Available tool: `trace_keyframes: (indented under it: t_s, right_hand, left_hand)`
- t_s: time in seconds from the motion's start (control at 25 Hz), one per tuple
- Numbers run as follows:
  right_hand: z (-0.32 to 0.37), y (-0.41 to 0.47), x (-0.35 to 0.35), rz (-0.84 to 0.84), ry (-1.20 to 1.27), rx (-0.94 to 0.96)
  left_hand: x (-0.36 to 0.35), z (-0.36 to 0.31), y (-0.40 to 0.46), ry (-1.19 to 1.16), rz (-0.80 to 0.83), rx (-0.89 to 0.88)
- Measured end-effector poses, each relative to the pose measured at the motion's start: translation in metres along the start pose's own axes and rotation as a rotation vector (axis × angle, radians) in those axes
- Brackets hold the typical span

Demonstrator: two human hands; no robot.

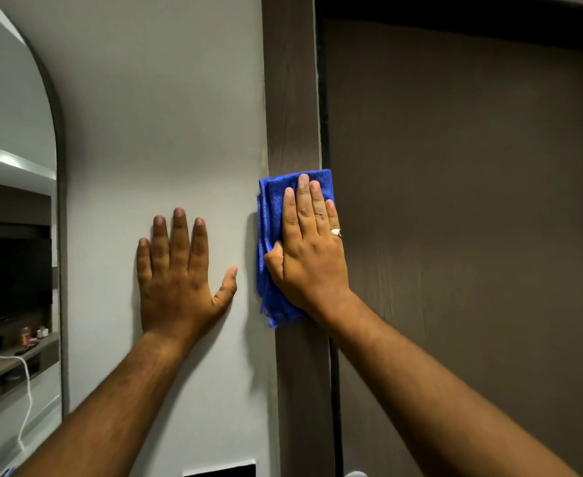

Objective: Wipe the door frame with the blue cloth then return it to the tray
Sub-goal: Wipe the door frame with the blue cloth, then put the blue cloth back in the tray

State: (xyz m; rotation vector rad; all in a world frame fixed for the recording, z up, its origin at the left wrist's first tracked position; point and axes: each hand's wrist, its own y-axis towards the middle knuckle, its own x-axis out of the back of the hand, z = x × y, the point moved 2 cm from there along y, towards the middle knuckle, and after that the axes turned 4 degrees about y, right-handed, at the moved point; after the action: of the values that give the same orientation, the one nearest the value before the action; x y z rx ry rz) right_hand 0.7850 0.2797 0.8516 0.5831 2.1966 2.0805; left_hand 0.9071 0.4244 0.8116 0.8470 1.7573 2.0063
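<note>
A folded blue cloth (270, 228) lies flat against the brown wooden door frame (291, 98), which runs vertically through the middle of the view. My right hand (309, 249) presses on the cloth with fingers straight and pointing up, a ring on one finger. My left hand (179, 277) rests flat on the pale wall (159, 115) to the left of the frame, fingers spread, holding nothing. The tray is not in view.
A dark brown door (472, 201) fills the right side. At far left an arched mirror (14, 201) reflects a shelf with small items, a dark screen and a white cable. A dark opening (221, 471) sits low on the wall.
</note>
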Motion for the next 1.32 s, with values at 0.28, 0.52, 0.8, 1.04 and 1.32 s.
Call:
trace_keyframes:
  t_s: [0.28,0.52,0.8,1.04,1.32]
  right_hand:
    - [0.011,-0.118,0.003,0.113,0.207,0.027]
    - [-0.013,-0.113,0.030,0.066,0.281,-0.272]
    - [-0.034,-0.138,0.048,0.146,0.859,-0.864]
    - [-0.050,-0.168,0.121,0.006,1.098,-0.924]
    - [-0.116,-0.247,0.259,-0.062,0.892,-1.112]
  left_hand:
    - [0.010,-0.010,-0.035,0.009,0.118,0.016]
    - [0.020,-0.035,-0.072,-0.097,0.232,0.147]
    - [0.052,-0.088,-0.105,-0.547,0.197,0.415]
    - [0.072,-0.174,-0.134,-1.178,0.478,0.501]
    - [0.114,-0.314,-0.164,-1.916,0.980,0.653]
